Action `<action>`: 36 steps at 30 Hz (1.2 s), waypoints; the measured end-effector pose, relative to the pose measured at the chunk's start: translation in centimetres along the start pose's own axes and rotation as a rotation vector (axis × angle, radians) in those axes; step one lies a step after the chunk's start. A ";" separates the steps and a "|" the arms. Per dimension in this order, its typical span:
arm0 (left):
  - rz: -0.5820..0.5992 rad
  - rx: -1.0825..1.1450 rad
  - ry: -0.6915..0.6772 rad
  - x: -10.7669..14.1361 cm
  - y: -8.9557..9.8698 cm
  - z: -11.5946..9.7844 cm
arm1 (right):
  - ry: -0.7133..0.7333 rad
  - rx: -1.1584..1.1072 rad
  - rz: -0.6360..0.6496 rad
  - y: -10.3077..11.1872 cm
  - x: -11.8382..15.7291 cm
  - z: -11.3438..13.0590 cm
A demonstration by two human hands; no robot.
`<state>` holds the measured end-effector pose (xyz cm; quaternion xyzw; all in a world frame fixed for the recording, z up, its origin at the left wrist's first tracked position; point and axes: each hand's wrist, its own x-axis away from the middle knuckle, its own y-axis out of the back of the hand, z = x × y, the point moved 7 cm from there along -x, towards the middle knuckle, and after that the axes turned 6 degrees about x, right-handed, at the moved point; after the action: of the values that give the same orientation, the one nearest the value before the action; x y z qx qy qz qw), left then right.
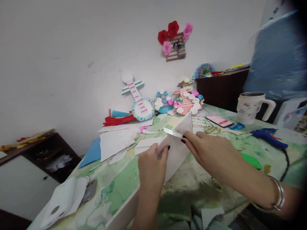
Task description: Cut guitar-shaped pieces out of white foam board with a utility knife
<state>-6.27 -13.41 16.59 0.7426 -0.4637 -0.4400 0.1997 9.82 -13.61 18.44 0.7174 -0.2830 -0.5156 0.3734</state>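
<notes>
Pinching | right fingers (191,146): metal blade (172,132) | left fingers (164,154): white board (177,156) | Hello Kitty mug (250,113)

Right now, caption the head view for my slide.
Left hand grips a white sheet, right hand holds a blade, a banjo-shaped craft behind.

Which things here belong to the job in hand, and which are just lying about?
In the job:
blade, in the right hand
white board, in the left hand

Apparently just lying about:
mug
phone
blue glue gun
</notes>
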 end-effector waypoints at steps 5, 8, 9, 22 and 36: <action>-0.048 -0.094 0.120 0.7 -0.7 0.2 | 0.060 -0.020 -0.063 0.8 1.1 1.9; 0.021 -0.143 0.166 0.9 -1.0 -0.2 | 0.123 -0.046 -0.087 1.1 1.7 3.0; 0.055 -0.149 0.168 1.0 -1.1 -0.5 | 0.138 -0.047 -0.090 1.1 1.8 3.3; 0.456 0.114 0.029 8.9 2.7 2.4 | 0.143 -0.027 -0.091 0.6 2.0 2.1; 0.348 0.450 -0.175 -0.3 -1.5 -1.6 | 0.165 -0.004 -0.137 0.7 1.8 1.6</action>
<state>-4.22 -12.58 16.49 0.6367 -0.6854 -0.3478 0.0618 8.81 -15.83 17.81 0.7743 -0.2004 -0.4795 0.3610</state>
